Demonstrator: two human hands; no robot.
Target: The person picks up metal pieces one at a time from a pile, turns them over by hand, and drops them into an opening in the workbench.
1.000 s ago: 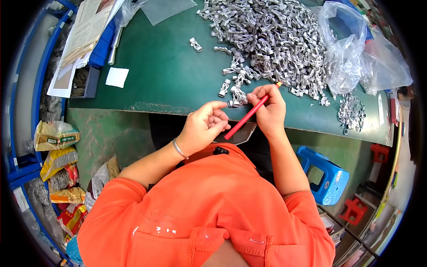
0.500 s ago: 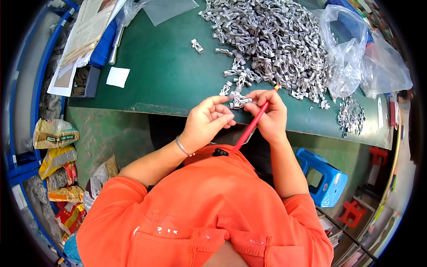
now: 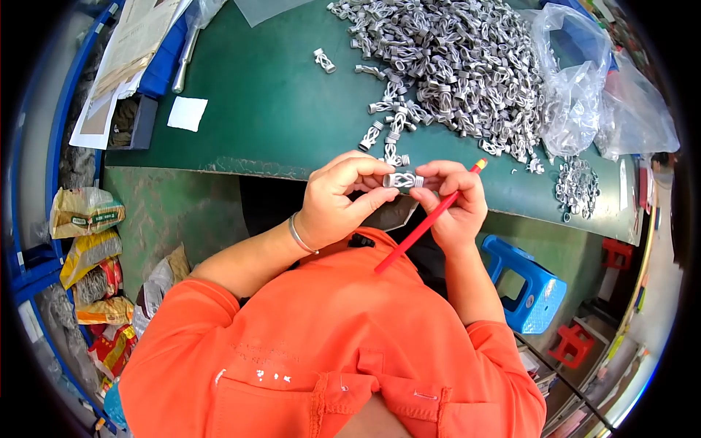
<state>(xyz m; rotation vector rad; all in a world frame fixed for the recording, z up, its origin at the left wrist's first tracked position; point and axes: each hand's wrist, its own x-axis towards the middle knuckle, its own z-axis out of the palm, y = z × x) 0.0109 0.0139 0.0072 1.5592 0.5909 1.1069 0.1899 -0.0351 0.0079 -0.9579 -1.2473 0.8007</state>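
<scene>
My left hand (image 3: 337, 193) and my right hand (image 3: 458, 206) pinch a small grey metal piece (image 3: 404, 180) between them, one at each end. It has looped wires in the middle and a ribbed collar at the right end. A long red pencil-like stick (image 3: 418, 239) with a yellowish tip is also in my right hand, slanting between the fingers toward the orange shirt. Just beyond my fingers, several similar metal pieces (image 3: 394, 139) lie loose near the table edge. They trail off a large pile of the same pieces (image 3: 467, 73).
The green table (image 3: 255, 95) holds a white paper scrap (image 3: 188, 114), clear plastic bags (image 3: 573, 95) and a heap of small metal rings (image 3: 577, 188). A blue stool (image 3: 529, 288) stands on the right. Blue shelving (image 3: 36, 274) and filled bags (image 3: 87, 212) line the left.
Both hands have drawn back toward my body, lifting a metal piece off the table edge. The left fingers have closed on it. The red stick has shifted with my right hand.
</scene>
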